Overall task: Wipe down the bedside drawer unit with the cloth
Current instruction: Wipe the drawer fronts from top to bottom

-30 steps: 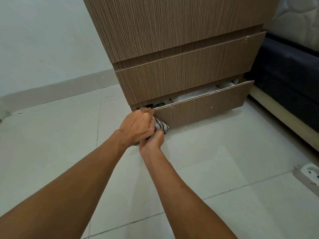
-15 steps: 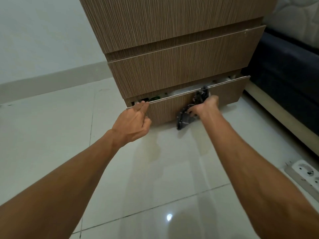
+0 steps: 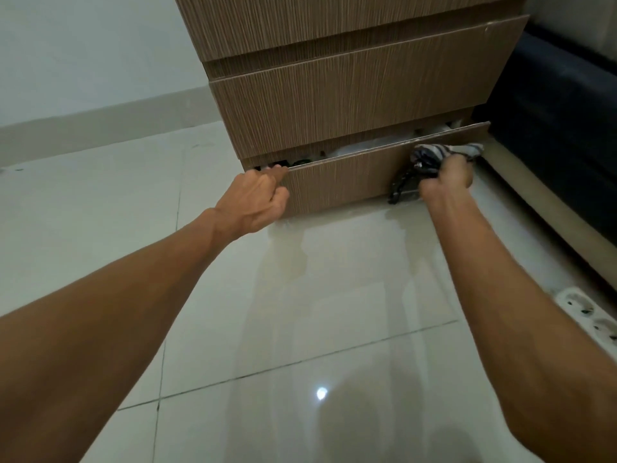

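The wood-grain bedside drawer unit point(image 3: 350, 95) stands ahead on the tiled floor. Its bottom drawer point(image 3: 347, 178) is pulled partly out, with white and dark items showing inside. My left hand point(image 3: 257, 202) grips the drawer front's top left corner, fingers hooked over the edge. My right hand point(image 3: 449, 180) presses a dark and white patterned cloth point(image 3: 434, 157) against the right end of the drawer front, near its top edge. Part of the cloth hangs down toward the floor.
A dark blue bed base point(image 3: 561, 128) with a pale wooden rail sits close on the right of the unit. A white power strip point(image 3: 591, 315) lies on the floor at the right edge. A white wall with a skirting board runs on the left.
My right hand carried the cloth from the drawer's left corner along the front to its right end. My left hand stayed at the left corner, holding the drawer edge.
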